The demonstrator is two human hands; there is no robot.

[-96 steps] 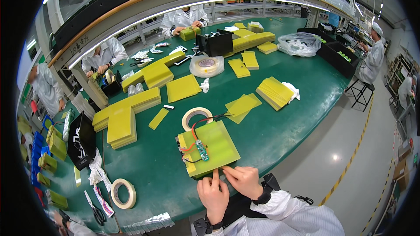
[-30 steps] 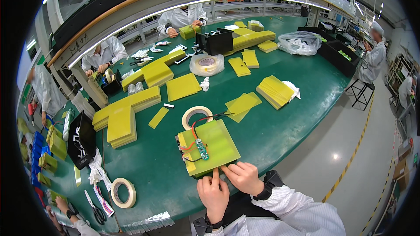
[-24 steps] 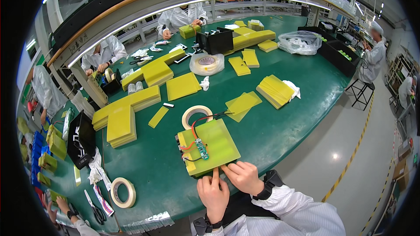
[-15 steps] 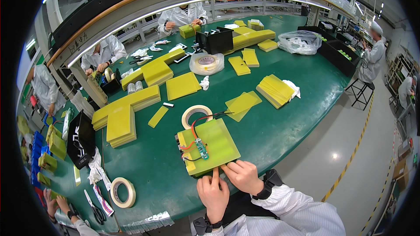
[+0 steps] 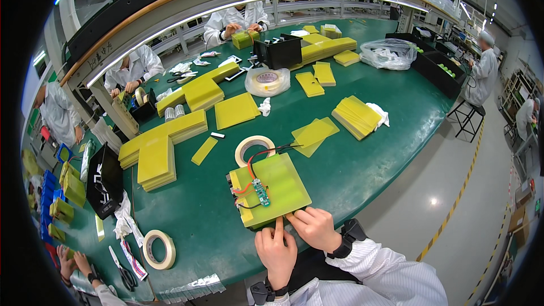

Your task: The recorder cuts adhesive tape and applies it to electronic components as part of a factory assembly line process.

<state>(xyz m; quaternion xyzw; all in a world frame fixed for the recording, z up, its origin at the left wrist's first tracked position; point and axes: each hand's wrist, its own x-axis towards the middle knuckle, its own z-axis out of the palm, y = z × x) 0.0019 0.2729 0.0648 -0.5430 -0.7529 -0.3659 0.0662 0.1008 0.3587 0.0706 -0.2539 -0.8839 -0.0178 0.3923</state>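
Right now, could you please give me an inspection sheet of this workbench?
Surface: green bench top, crowded.
Job's things: yellow-green flat pack with small green circuit strip, at near edge.
Clutter: stacked yellow sheets, pale tape roll behind pack, second tape roll, scissors.
Grippers: left hand and right hand both press pack's near edge; bare, holding nothing.
Cables: red and black wires arch from pack.
Surroundings: white-coated workers at far side.

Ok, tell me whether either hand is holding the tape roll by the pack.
No: both the left hand and right hand press the pack's near edge; the tape roll lies untouched.
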